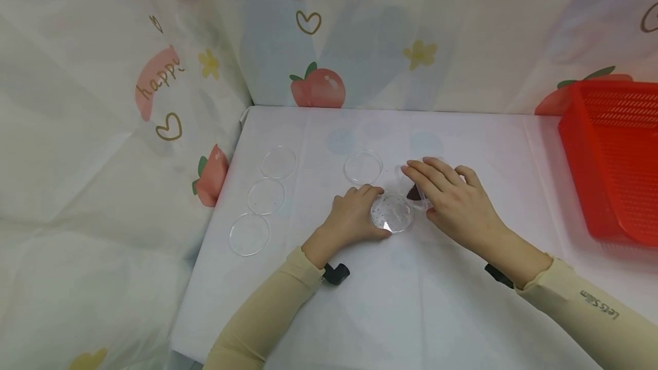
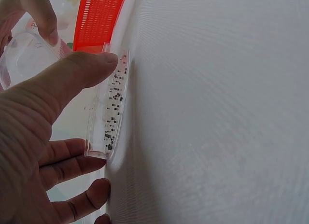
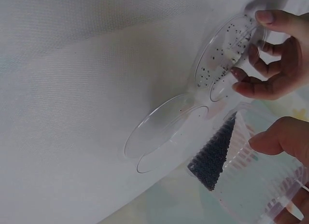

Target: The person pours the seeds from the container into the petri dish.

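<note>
My left hand (image 1: 352,217) holds a clear petri dish (image 1: 392,213) by its sides, thumb at the near edge and fingers at the far one. Small dark grains lie scattered across the dish's floor, plain in the left wrist view. Just right of it, my right hand (image 1: 457,201) grips a clear plastic tub, tilted on its side. In the right wrist view the tub (image 3: 260,171) has a heap of dark grains (image 3: 212,154) banked in one corner. Behind the held dish lies another clear dish (image 1: 362,167), with a few specks near it.
Three clear dishes stand in a slanting row on the left of the white table: a far one (image 1: 278,162), a middle one (image 1: 266,196) and a near one (image 1: 249,234). A red plastic basket (image 1: 581,170) stands at the right. Printed cloth hangs behind and at left.
</note>
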`<state>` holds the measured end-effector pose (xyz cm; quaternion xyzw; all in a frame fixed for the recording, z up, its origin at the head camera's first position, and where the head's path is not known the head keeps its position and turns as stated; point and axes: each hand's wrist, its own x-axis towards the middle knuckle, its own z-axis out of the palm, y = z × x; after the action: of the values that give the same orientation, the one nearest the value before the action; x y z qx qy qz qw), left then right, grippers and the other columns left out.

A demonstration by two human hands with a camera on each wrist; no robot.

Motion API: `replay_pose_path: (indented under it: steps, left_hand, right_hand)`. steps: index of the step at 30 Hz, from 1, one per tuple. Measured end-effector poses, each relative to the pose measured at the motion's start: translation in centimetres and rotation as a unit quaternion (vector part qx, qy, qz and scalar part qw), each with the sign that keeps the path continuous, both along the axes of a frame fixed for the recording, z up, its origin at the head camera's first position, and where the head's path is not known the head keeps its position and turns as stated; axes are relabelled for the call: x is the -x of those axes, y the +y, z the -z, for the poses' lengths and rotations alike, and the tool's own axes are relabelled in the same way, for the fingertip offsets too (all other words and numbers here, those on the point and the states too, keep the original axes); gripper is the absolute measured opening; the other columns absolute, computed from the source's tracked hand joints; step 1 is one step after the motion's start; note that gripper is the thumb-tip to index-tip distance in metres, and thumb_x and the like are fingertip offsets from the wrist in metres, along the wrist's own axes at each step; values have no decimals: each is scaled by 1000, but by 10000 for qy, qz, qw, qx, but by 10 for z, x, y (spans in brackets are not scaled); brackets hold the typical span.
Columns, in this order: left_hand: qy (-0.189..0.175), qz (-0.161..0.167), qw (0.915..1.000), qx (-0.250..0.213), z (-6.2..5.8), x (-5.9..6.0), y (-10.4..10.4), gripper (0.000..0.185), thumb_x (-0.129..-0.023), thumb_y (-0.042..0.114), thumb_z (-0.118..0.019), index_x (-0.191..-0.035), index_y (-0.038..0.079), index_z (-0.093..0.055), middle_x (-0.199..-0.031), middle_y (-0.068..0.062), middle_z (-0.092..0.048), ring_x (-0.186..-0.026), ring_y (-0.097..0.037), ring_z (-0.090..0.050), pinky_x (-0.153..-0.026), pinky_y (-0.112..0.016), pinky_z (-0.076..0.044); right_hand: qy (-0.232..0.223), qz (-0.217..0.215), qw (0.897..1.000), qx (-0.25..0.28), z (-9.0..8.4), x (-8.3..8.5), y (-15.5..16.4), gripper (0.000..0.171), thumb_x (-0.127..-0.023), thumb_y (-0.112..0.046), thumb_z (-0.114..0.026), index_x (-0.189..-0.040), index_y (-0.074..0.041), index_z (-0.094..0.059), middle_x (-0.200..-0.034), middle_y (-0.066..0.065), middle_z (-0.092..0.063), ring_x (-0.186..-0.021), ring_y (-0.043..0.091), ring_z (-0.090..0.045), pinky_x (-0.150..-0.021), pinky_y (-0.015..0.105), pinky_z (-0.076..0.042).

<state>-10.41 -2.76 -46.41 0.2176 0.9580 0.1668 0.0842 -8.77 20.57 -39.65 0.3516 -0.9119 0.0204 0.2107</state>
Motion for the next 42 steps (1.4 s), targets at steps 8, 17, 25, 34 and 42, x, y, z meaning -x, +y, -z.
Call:
replay_pose_path:
  steps: [8,17,25,34,42]
  left_hand:
    - [-22,-17,10000,-19,-1,0,0,90,-72,62,-86,-146,24,-52,-141,7,-59,-118,-20,-59,-84,-46,-52]
    - [-83,-24,10000,-8,-2,0,-1,91,-71,60,-87,-147,24,-52,-139,6,-59,-118,-21,-59,-86,-46,-51]
    - [-91,-11,10000,-32,-1,1,0,91,-71,60,-87,-147,23,-52,-141,6,-59,-120,-21,-59,-87,-47,-52]
    - [-82,-3,10000,-5,-1,0,0,91,-72,60,-87,-147,23,-52,-141,6,-59,-119,-21,-59,-87,-48,-52]
    - [-13,14,10000,2,0,0,-1,91,-73,61,-87,-147,22,-52,-142,5,-59,-120,-21,-59,-86,-49,-53]
  right_hand:
    - [-77,-1,10000,18,-1,-1,0,98,-63,1,-84,-153,-11,-48,-152,8,-54,-140,31,-48,-90,55,-42]
    - [-141,-6,9999,-4,-2,-1,-1,101,-62,1,-87,-154,-11,-47,-153,8,-53,-141,30,-46,-91,56,-42]
    - [-170,-27,9998,-27,-3,0,-2,101,-62,0,-88,-154,-11,-47,-153,8,-52,-141,31,-46,-92,56,-42]
    - [-186,-57,9998,-40,-3,-1,-2,103,-62,-1,-90,-154,-12,-46,-153,8,-52,-141,30,-45,-91,56,-42]
    - [-128,-73,9999,-18,-2,-1,-2,102,-62,0,-88,-155,-11,-46,-153,8,-52,-141,31,-46,-92,55,-42]
